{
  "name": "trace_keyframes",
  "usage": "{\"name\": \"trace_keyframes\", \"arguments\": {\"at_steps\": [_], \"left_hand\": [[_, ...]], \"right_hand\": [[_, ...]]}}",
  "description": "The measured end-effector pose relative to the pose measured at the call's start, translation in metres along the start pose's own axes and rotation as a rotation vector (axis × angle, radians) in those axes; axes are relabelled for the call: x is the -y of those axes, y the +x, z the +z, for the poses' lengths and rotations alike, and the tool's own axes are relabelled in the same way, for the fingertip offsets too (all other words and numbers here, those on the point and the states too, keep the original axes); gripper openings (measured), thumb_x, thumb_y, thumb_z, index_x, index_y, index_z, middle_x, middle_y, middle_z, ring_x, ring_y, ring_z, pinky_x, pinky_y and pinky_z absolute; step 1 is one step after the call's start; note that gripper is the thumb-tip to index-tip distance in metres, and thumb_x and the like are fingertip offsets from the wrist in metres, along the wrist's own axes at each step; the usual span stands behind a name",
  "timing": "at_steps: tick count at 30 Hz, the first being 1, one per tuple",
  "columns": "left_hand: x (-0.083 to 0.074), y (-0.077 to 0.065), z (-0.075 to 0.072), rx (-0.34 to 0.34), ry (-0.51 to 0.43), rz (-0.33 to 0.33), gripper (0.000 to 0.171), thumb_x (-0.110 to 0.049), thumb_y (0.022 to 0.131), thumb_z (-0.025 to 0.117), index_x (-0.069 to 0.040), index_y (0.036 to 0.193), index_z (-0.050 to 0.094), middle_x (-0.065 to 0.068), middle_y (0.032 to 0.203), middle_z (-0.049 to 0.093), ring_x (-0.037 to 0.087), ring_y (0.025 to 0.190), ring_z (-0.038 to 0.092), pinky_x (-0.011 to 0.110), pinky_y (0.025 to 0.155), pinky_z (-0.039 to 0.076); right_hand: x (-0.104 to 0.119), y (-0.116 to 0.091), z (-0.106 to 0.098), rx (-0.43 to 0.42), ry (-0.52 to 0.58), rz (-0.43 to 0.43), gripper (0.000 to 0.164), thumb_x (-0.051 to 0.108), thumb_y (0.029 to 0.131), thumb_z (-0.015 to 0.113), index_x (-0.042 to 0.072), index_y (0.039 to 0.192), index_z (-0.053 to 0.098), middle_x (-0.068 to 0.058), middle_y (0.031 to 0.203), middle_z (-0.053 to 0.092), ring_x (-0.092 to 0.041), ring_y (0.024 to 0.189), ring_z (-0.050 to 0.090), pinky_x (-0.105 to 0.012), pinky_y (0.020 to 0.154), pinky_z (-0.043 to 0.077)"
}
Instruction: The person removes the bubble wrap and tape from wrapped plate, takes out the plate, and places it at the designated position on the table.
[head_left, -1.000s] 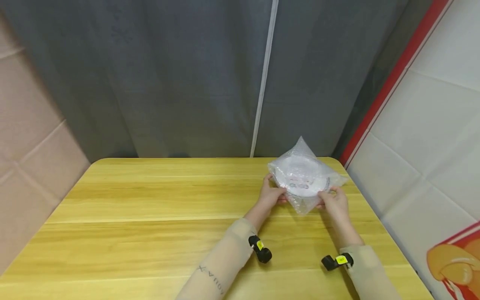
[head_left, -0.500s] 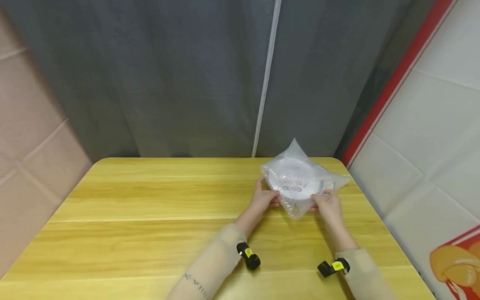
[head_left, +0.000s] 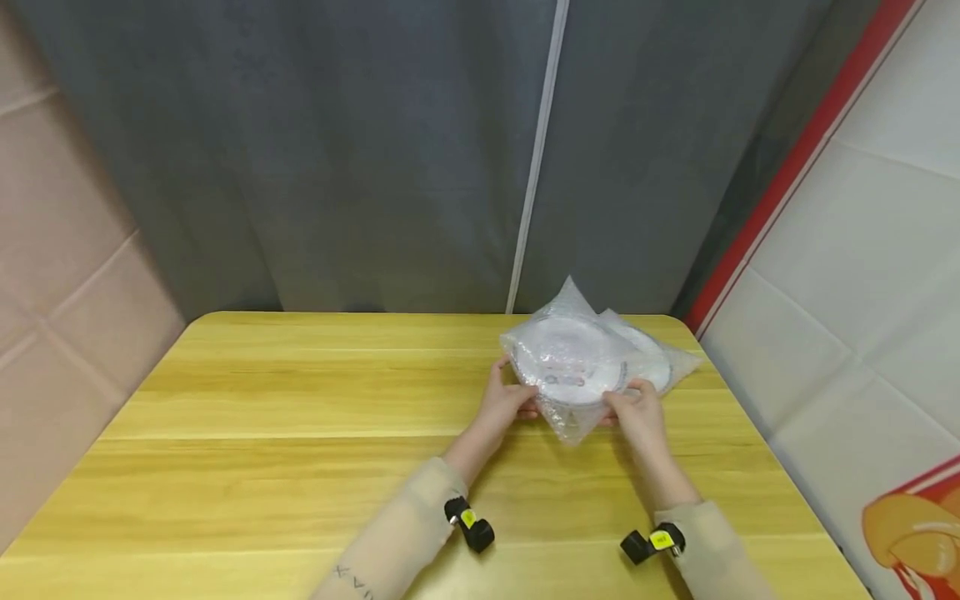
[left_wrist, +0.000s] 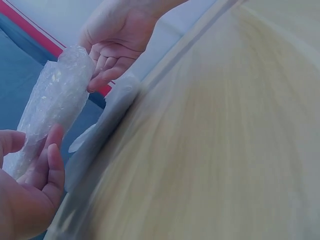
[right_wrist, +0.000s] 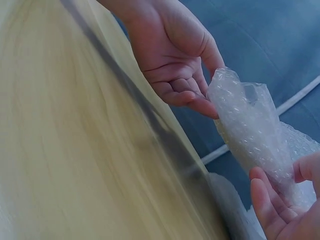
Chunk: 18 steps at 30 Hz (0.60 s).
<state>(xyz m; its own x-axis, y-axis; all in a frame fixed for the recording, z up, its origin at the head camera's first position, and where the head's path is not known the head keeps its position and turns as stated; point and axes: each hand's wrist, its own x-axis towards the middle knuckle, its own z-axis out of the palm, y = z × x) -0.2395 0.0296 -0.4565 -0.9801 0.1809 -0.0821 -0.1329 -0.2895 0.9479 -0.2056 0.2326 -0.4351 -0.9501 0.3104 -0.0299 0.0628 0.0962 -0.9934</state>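
A round white plate in a bubble-wrap bag (head_left: 566,358), with small printed marks near its front, is held up between both hands. My left hand (head_left: 506,402) grips its left front edge, thumb on top and fingers beneath. On the right front edge, my right hand (head_left: 639,417) pinches the wrap the same way. The left wrist view shows the bag (left_wrist: 57,95) raised over the table between the two hands. Behind it to the right lies a second bubble-wrapped plate (head_left: 660,358), partly hidden by the first.
The wooden table (head_left: 285,467) spreads out to the left. A dark grey curtain (head_left: 360,167) hangs along its far edge. A white wall panel (head_left: 840,275) with a red stripe stands close along the right side.
Both hands have carried the wrapped plate left and slightly toward me. The second wrapped plate, covered before, now shows at the right.
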Motion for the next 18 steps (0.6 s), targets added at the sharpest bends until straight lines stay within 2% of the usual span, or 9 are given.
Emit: {"name": "trace_keyframes", "arguments": {"at_steps": [7,18], "left_hand": [[-0.007,-0.008,-0.015,0.016,0.027,0.012,0.076,0.005,0.084,0.065,-0.01,0.144,0.022,0.014,0.084,0.066,0.015,0.06,0.063,0.039,0.065,0.059],[-0.017,-0.022,-0.037,0.005,0.086,0.016,0.079,0.004,0.083,0.065,-0.009,0.145,0.019,0.014,0.082,0.067,0.017,0.06,0.063,0.034,0.061,0.058]], "right_hand": [[0.001,-0.007,0.011,0.037,0.03,-0.005,0.034,-0.008,0.087,0.055,-0.002,0.111,0.032,0.0,0.064,0.059,-0.007,0.05,0.057,-0.025,0.051,0.056],[0.003,-0.019,0.029,0.109,0.054,-0.012,0.029,-0.009,0.087,0.056,-0.002,0.106,0.034,-0.003,0.066,0.062,-0.009,0.049,0.058,-0.03,0.052,0.057]]}}
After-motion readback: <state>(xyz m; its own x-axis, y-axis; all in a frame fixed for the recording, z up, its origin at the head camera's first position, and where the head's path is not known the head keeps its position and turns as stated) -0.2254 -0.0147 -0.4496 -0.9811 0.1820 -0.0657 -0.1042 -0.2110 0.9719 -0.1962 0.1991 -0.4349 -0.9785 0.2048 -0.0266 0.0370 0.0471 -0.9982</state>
